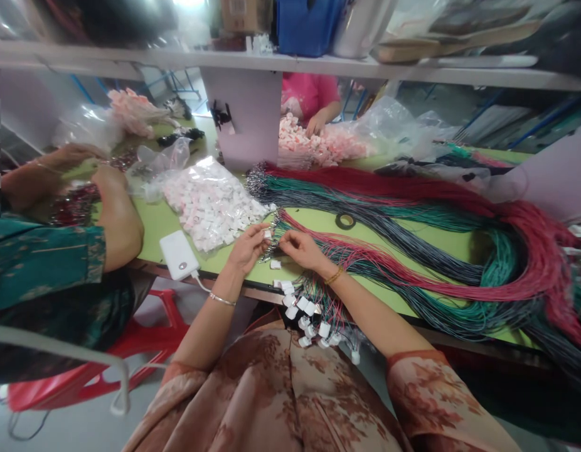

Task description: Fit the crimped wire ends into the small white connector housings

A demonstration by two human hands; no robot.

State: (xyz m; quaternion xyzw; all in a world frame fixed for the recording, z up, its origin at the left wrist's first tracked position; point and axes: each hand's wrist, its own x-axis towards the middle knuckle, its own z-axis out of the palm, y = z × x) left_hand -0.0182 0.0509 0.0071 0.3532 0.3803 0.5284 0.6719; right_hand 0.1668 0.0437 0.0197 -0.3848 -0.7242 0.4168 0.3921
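Note:
My left hand (247,248) pinches a small white plastic connector housing (266,234) between thumb and fingertips. Just right of it, my right hand (300,250) has its fingers closed at the crimped end of a thin wire, which is mostly hidden by the fingers. Red, green and black wires (361,248) run rightward from beneath my hands, their metal-tipped ends lying between them. A loose white housing (275,265) is on the table below my hands. Several housings with wires fitted (305,307) hang in a cluster over the table's front edge.
A clear bag of white housings (210,204) lies behind my left hand, a white power bank (179,255) nearer the edge. Black tape (346,221) sits amid long wire bundles (460,188). Co-workers' arms (116,213) show at left and behind the divider (246,119). A shelf (290,63) spans above.

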